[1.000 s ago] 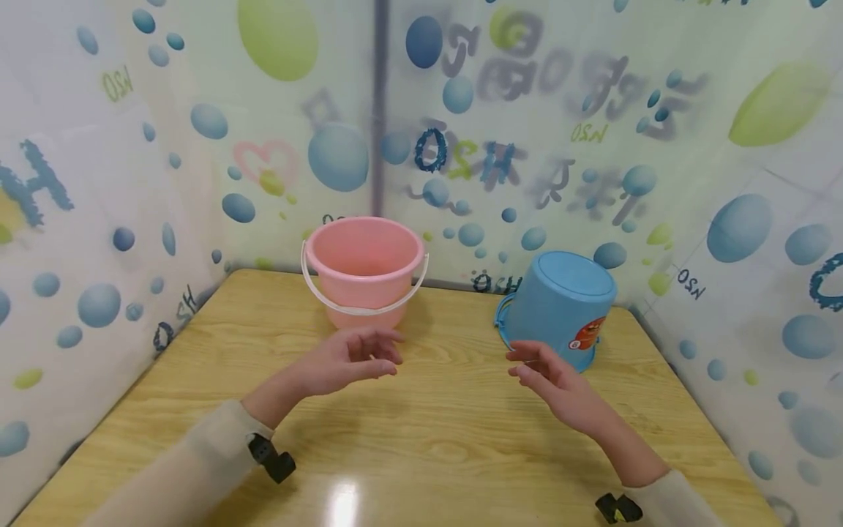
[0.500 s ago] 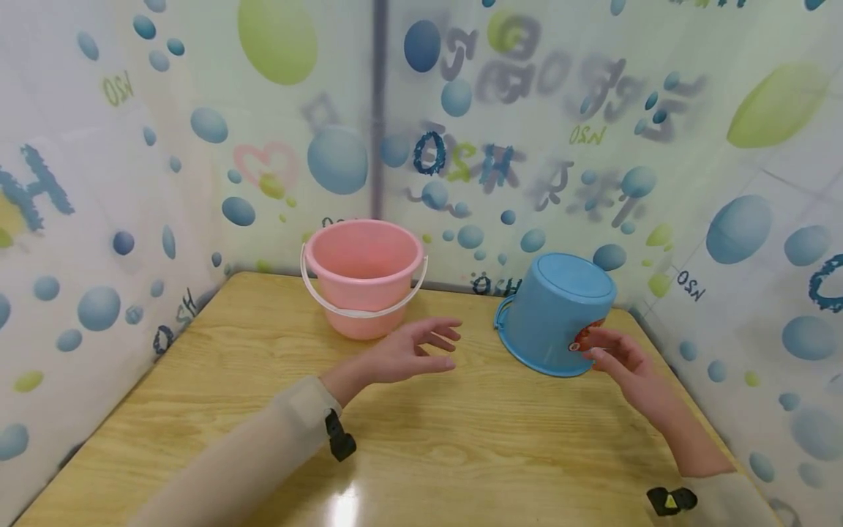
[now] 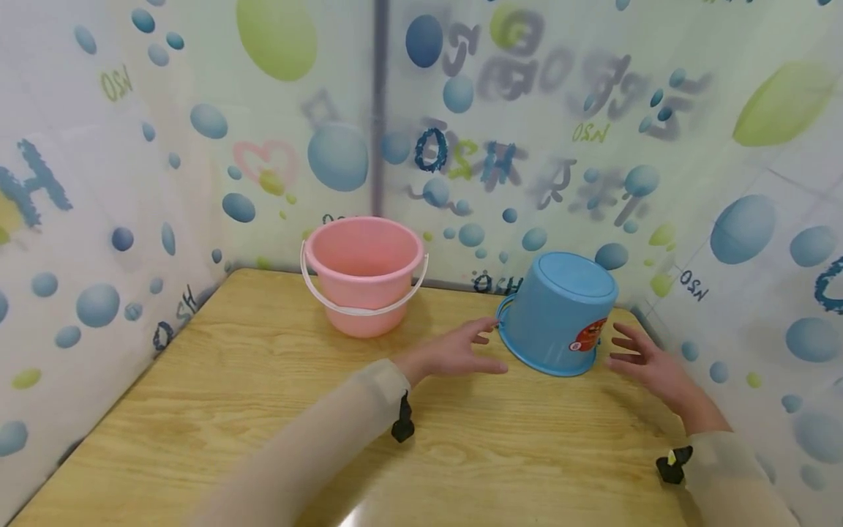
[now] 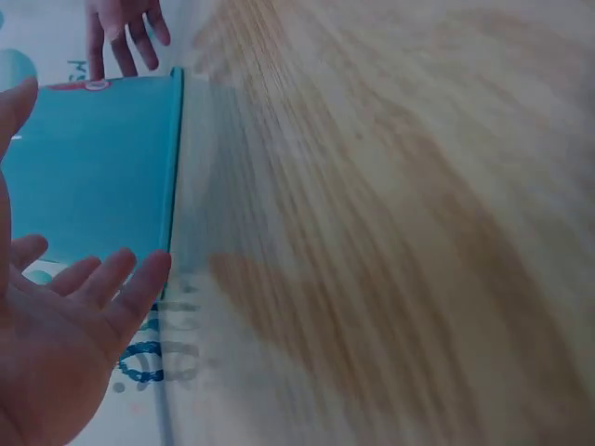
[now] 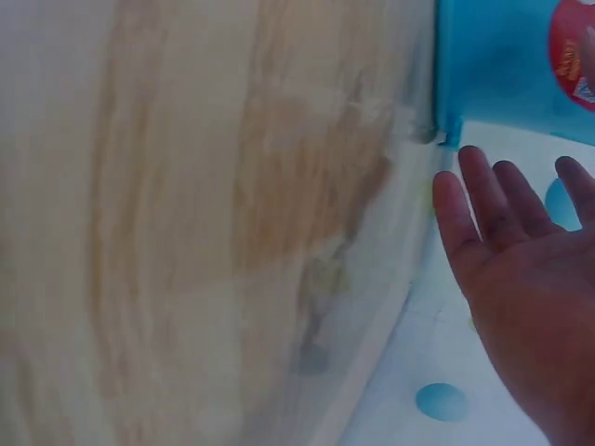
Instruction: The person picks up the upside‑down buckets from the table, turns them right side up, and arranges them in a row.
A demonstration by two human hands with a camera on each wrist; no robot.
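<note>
A blue bucket [image 3: 556, 315] stands upside down on the wooden table, its rim on the tabletop and a red sticker [image 3: 588, 335] on its side. My left hand [image 3: 456, 353] is at the bucket's left, fingers spread, its fingertips close to the rim; whether they touch I cannot tell. On the other side my right hand [image 3: 653, 368] faces the bucket with loose fingers, a small gap between them. Both hands hold nothing. In the left wrist view the blue bucket [image 4: 88, 167] lies between the two hands. The right wrist view has the bucket [image 5: 507, 65] beyond my right fingers.
A pink bucket [image 3: 366, 282] with a white handle [image 3: 361, 311] stands upright at the back, left of the blue one. Patterned curtains [image 3: 316, 95] enclose the wooden table [image 3: 217, 380] at the back and sides.
My left hand has moved right, from in front of the pink bucket to the blue bucket's left side. My right hand has shifted right, from before the blue bucket to its right side.
</note>
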